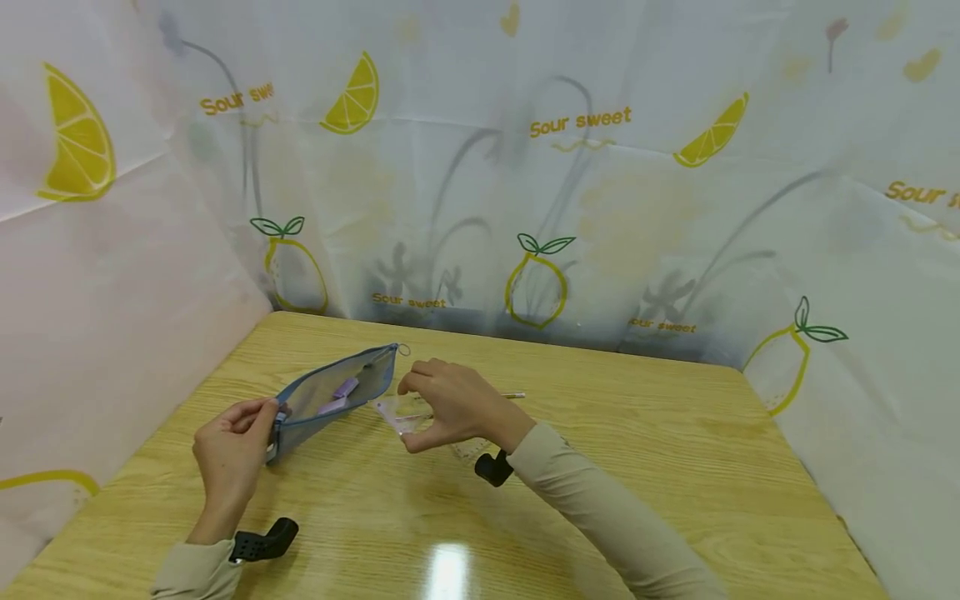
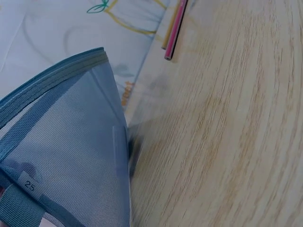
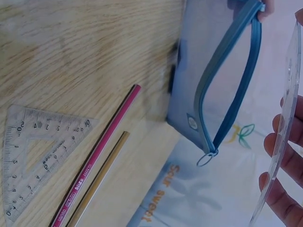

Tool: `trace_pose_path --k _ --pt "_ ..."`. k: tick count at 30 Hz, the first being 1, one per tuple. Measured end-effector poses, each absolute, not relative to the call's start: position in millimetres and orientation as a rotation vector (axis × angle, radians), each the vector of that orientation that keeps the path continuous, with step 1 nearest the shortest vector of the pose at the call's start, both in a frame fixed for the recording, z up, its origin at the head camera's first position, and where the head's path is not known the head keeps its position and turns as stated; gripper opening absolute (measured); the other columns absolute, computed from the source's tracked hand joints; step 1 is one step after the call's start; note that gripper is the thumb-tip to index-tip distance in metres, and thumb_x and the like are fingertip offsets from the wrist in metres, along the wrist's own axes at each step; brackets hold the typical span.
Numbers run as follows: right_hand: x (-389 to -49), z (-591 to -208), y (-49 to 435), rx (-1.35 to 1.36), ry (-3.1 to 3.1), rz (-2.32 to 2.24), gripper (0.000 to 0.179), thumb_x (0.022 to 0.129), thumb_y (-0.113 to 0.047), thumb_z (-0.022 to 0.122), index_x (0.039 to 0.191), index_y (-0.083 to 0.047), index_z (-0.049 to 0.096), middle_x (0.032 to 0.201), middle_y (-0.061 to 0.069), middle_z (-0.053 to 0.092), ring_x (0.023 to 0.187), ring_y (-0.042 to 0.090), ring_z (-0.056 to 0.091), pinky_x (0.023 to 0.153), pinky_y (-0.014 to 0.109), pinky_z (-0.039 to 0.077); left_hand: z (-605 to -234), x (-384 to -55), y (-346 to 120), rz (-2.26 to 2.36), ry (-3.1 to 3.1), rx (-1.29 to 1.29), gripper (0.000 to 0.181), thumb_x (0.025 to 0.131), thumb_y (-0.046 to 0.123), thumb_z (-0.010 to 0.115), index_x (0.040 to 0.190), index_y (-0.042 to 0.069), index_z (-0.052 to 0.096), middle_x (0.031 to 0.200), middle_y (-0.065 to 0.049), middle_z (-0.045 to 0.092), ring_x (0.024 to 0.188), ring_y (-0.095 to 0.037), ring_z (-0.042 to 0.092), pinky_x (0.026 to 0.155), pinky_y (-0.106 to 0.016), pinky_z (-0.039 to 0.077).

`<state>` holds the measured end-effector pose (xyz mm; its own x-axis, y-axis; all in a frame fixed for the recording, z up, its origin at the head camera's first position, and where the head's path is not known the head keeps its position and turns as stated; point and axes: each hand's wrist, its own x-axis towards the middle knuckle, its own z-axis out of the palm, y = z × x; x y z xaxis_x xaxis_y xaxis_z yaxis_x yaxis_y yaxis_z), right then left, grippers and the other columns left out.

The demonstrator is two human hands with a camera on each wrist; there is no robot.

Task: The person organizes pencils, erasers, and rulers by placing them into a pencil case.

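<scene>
My left hand (image 1: 234, 446) pinches the near left end of a blue mesh pencil case (image 1: 378, 375), whose zipper side gapes open upward. Inside it lie small purple blocks (image 1: 346, 387). In the left wrist view the mesh wall (image 2: 75, 137) and a "25" tag (image 2: 29, 185) fill the left side. To the right of the case, my right hand (image 1: 457, 404) holds a flat clear plastic drawing tool (image 3: 283, 123) between curled fingers and thumb. It appears edge-on in the right wrist view, so its exact shape is hidden.
A clear set square (image 3: 19, 142) lies on the wooden table beside a pink pencil (image 3: 102, 151) and a gold pencil (image 3: 102, 175). Behind the table and at its sides hangs a white curtain (image 1: 465, 192) with lemon prints. Each wrist carries a black camera mount (image 1: 266, 542).
</scene>
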<state>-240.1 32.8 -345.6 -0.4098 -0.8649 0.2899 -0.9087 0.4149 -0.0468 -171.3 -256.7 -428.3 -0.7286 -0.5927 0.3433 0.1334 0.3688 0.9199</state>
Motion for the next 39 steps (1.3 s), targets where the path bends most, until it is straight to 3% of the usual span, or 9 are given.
trace_pose_path --k 5,27,39 --pt "-246.5 -346.9 25.0 1.564 -2.449 0.268 0.047 0.081 -0.047 0.066 0.113 -0.014 0.066 0.106 -0.002 0.061 0.092 0.012 0.056 0.071 0.024 0.047 -417.3 -165.7 -251.2 -1.446 -1.974 0.434 0.025 0.090 0.019 0.071 0.097 -0.005 0.072 0.066 0.014 0.068 0.054 -0.001 0.061 0.046 -0.014 0.045" --pt "-269.3 -350.8 -8.2 1.589 -2.678 0.247 0.046 0.087 -0.047 0.062 0.122 -0.016 0.065 0.116 0.000 0.059 0.092 0.009 0.056 0.072 0.025 0.048 -419.9 -164.4 -249.3 -1.481 -1.947 0.445 0.025 0.090 0.017 0.072 0.098 -0.006 0.072 0.067 0.015 0.068 0.058 0.001 0.063 0.049 -0.014 0.047" --pt "-276.1 -358.8 -38.3 1.672 -2.681 0.281 0.048 0.091 -0.048 0.059 0.125 -0.016 0.065 0.123 -0.003 0.057 0.109 0.010 0.056 0.089 0.026 0.046 -420.6 -159.6 -248.8 -1.487 -1.964 0.450 0.026 0.091 0.020 0.070 0.100 -0.005 0.072 0.070 0.014 0.069 0.061 0.001 0.064 0.050 -0.016 0.048"
